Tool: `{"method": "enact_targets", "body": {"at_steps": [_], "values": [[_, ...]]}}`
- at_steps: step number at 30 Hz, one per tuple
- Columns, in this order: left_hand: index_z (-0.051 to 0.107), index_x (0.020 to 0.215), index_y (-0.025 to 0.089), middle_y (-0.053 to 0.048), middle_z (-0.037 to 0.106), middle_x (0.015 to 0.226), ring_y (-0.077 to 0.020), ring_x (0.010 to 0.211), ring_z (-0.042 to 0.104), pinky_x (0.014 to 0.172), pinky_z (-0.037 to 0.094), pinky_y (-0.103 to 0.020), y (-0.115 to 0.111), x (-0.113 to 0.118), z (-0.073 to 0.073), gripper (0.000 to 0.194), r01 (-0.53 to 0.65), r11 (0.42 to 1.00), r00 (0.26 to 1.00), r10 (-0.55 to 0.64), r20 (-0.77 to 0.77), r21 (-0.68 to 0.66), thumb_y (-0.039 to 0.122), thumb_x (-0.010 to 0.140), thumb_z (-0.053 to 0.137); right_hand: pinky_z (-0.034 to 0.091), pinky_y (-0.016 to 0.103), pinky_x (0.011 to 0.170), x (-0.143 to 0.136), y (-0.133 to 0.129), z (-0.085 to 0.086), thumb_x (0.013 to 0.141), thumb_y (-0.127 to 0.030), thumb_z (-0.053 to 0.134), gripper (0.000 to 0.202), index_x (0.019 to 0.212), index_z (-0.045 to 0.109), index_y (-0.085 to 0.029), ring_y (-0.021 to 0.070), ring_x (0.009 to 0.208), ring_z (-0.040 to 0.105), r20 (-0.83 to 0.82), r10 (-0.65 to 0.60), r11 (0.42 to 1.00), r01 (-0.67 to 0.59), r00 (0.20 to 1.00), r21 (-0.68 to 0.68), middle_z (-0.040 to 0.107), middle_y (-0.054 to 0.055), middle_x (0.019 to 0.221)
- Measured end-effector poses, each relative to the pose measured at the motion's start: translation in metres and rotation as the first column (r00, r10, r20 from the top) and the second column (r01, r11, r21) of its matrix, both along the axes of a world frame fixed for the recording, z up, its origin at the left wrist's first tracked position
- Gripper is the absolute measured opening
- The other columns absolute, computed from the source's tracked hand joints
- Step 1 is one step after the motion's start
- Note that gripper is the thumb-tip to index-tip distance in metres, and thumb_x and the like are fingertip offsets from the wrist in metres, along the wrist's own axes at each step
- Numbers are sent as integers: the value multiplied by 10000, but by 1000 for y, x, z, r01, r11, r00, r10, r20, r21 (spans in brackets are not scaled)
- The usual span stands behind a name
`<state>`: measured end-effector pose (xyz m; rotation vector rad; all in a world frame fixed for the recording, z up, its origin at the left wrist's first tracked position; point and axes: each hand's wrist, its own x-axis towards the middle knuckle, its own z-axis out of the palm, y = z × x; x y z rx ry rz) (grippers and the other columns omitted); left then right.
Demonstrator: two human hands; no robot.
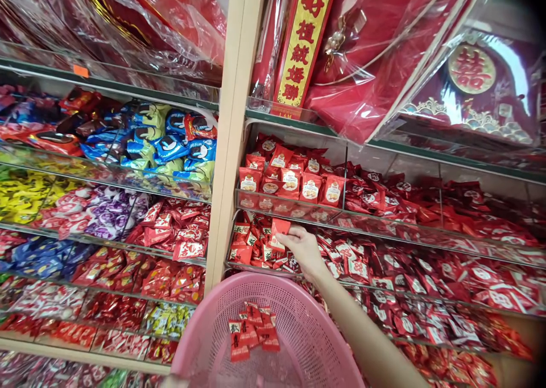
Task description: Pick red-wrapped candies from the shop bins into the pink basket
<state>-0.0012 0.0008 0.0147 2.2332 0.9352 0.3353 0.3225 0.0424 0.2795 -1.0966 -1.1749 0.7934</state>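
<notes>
My right hand (303, 252) reaches into a shelf bin of small red candy packets (251, 246) and pinches one red packet (279, 231) between thumb and fingers. Below it a pink plastic basket (318, 320) sits close to me, with several red packets (253, 331) lying on its mesh bottom. My left hand is out of sight; only a sliver of skin shows at the basket's near rim, and I cannot tell whose it is.
Glass-fronted shelves (298, 209) hold wrapped sweets: red packs on the right (447, 274), blue, yellow and purple ones on the left (166, 143). A beige upright post (230, 132) divides the shelving. Red decorations in clear plastic (384, 52) lie on top.
</notes>
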Motion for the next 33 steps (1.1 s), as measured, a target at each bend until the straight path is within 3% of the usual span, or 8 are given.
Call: {"method": "enact_targets", "body": {"at_steps": [4,7,10,15,19,24,30,33], "values": [[695,783,189,-60,603,513,-227,574,600,583,526,-352,4,-7,-11,387,-42,998,998,40,-39,-39,369,813,354,491,294,742,-7,-39,-9,592,-386,776,290,682,637,-147,145,796,598,49,103,995,-103,993,5,589,60,1015],[687,784,170,-67,648,584,-224,620,627,638,531,-384,7,-10,-20,366,-40,997,997,36,-62,-60,395,816,401,467,274,721,-12,-63,-28,635,-371,759,272,641,583,-164,134,773,562,166,217,976,-212,962,-46,573,19,881],[668,768,158,-69,650,615,-220,630,623,644,519,-390,8,-12,-27,374,-27,997,998,22,-61,-71,410,823,397,434,238,635,-10,-74,-57,644,-375,752,323,602,497,-182,115,682,512,246,239,970,-218,939,-110,524,-22,726],[589,670,175,19,423,434,-139,430,447,461,406,-284,9,-6,-34,410,14,998,999,-16,-30,-66,471,826,354,425,253,513,3,-76,-100,688,-488,685,348,781,500,-208,107,492,502,78,291,898,-243,954,-367,566,-37,652],[438,538,200,90,149,413,-78,350,171,372,215,-233,8,2,-35,509,63,996,998,-64,-2,-61,600,827,314,480,330,785,10,-79,-109,714,-441,670,331,922,570,-202,190,837,619,114,318,915,-273,941,-297,639,39,907],[397,549,205,92,112,444,-74,371,102,379,158,-237,6,5,-30,568,121,992,992,-118,52,-42,667,832,227,392,341,964,10,-87,-100,763,-292,608,192,937,602,-213,201,1108,514,248,382,911,-318,891,-261,542,66,1174],[378,529,206,90,84,446,-78,372,71,383,138,-244,6,6,-26,615,181,983,977,-180,114,3,681,837,137,409,320,887,11,-85,-113,813,-291,545,111,890,514,-217,180,1005,517,235,342,933,-298,910,-202,537,47,1063],[355,508,211,90,56,436,-79,374,41,373,109,-250,5,8,-25,623,197,980,970,-200,140,34,675,842,106,437,273,722,15,-83,-127,780,-214,527,203,978,489,-238,133,801,507,284,309,935,-235,908,-266,501,23,1036]]}}
